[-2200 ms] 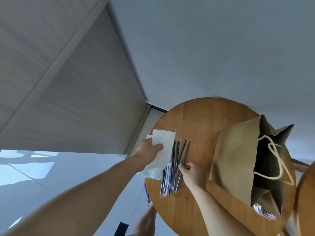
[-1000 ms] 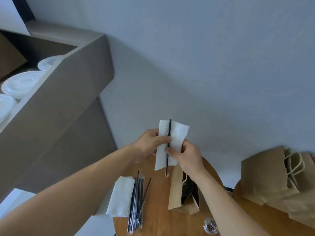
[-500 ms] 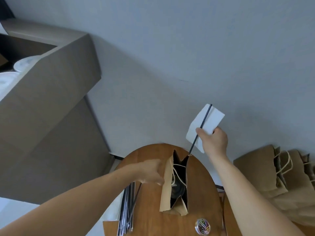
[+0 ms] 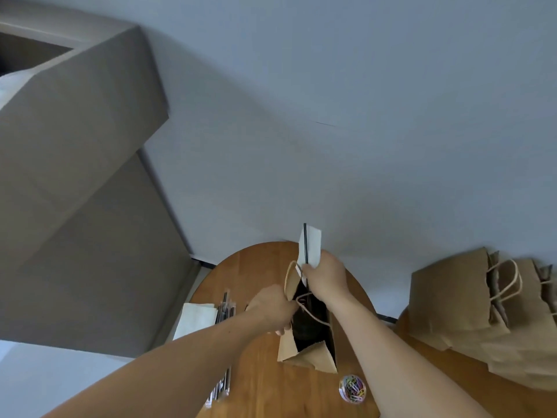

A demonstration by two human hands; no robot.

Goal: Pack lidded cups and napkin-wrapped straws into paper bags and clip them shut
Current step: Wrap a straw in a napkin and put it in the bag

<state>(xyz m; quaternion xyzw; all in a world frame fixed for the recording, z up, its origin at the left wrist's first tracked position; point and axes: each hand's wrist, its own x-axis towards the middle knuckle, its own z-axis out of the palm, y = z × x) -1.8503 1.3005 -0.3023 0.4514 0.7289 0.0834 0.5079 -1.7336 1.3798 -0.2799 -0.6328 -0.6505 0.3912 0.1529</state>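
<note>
Right hand (image 4: pixel 325 279) pinches straw (image 4: pixel 305 242) against napkin (image 4: pixel 314 244), just above mouth of paper bag (image 4: pixel 304 356) standing on table (image 4: pixel 256 267). Left hand (image 4: pixel 272 306) grips bag rim, mouth held open. Risks: napkin looks loosely wrapped, so straw may slide free; lower end may snag twine handle (image 4: pixel 313 317).

Your right hand (image 4: pixel 327 279) hides the low end of the straw (image 4: pixel 305 242) and napkin (image 4: pixel 313 245). The inside of the bag (image 4: pixel 304 357) is too dark to see. Your left arm (image 4: pixel 180 357) covers part of the loose straws (image 4: pixel 224 309). The other bags (image 4: pixel 452 297) run off the right edge.
</note>
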